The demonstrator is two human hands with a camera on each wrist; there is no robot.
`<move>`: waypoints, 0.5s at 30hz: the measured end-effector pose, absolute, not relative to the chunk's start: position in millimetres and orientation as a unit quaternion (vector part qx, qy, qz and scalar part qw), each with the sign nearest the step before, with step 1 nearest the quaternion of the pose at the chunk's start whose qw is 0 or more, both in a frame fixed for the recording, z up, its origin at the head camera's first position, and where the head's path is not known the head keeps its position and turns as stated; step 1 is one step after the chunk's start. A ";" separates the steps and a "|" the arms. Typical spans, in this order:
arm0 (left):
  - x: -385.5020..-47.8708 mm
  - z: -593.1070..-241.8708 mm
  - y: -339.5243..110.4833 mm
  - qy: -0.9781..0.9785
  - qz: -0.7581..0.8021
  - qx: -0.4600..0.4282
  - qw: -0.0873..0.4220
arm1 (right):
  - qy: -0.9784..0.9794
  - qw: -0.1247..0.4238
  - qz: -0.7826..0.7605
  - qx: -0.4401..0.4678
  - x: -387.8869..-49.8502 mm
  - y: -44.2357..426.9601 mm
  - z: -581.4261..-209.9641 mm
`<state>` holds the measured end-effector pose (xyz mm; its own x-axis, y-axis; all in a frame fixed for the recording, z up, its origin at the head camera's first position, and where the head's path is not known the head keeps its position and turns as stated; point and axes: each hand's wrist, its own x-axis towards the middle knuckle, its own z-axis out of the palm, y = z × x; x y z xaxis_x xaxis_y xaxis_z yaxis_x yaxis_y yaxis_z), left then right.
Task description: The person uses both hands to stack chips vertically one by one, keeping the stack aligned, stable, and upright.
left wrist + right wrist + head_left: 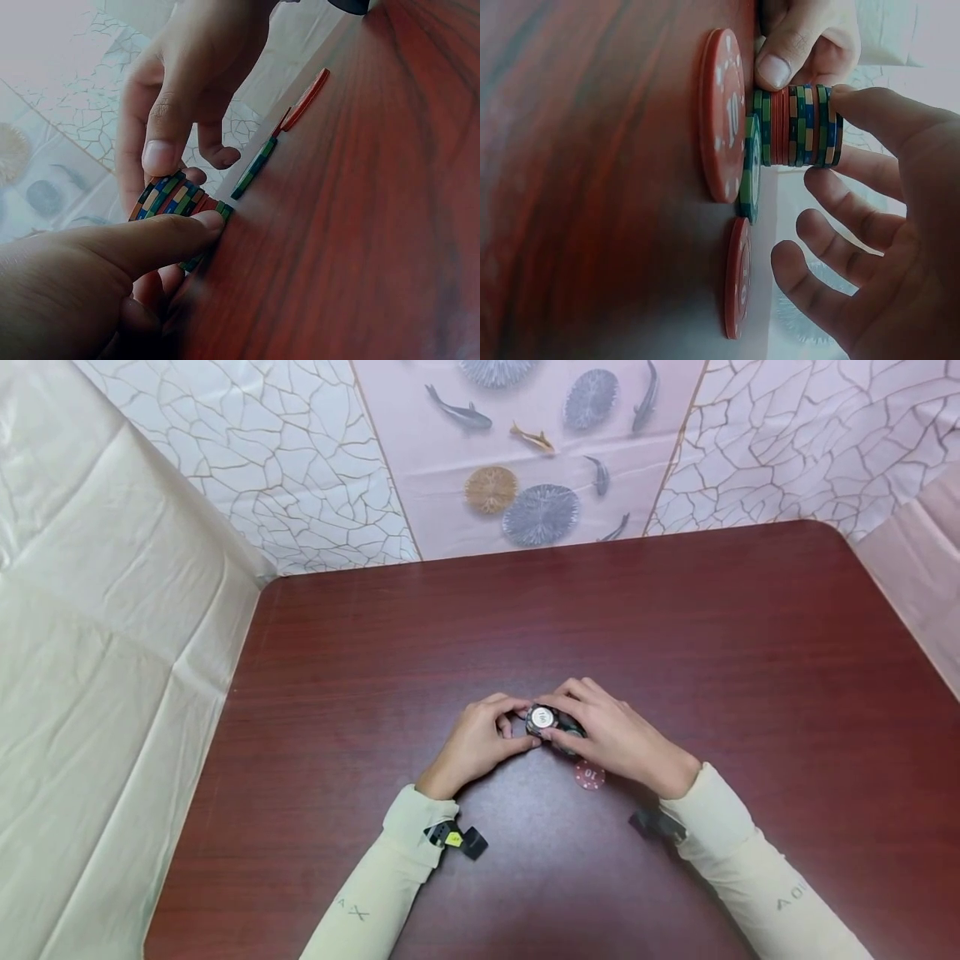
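Note:
A stack of poker chips stands on the table between both hands, its top chip black-rimmed with a white centre. Green, red, blue and tan edges show along the stack in the right wrist view. My left hand holds the stack low, thumb on one side and fingers on the other. At the top, my right hand pinches the uppermost chips between thumb and index finger, its other fingers spread. Beside the stack lie a red chip marked 10, a green chip and another red chip.
The dark red wooden table extends around the hands. Behind it hangs a patterned cloth, and a pale cloth drapes along the left side. Dark straps with small devices sit at the cuffs.

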<state>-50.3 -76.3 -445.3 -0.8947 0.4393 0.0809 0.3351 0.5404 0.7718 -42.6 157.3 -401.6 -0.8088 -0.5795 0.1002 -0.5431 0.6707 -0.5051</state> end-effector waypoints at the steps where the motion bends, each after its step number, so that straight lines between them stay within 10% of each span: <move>1: -50.4 -445.1 -76.1 0.876 0.425 0.221 0.061 | 0.913 0.037 -0.267 -0.305 -42.6 158.0 -401.2; 15: -49.7 -445.1 -75.1 0.874 0.433 0.214 0.062 | 0.903 0.047 -0.340 -0.259 -36.5 182.7 -383.4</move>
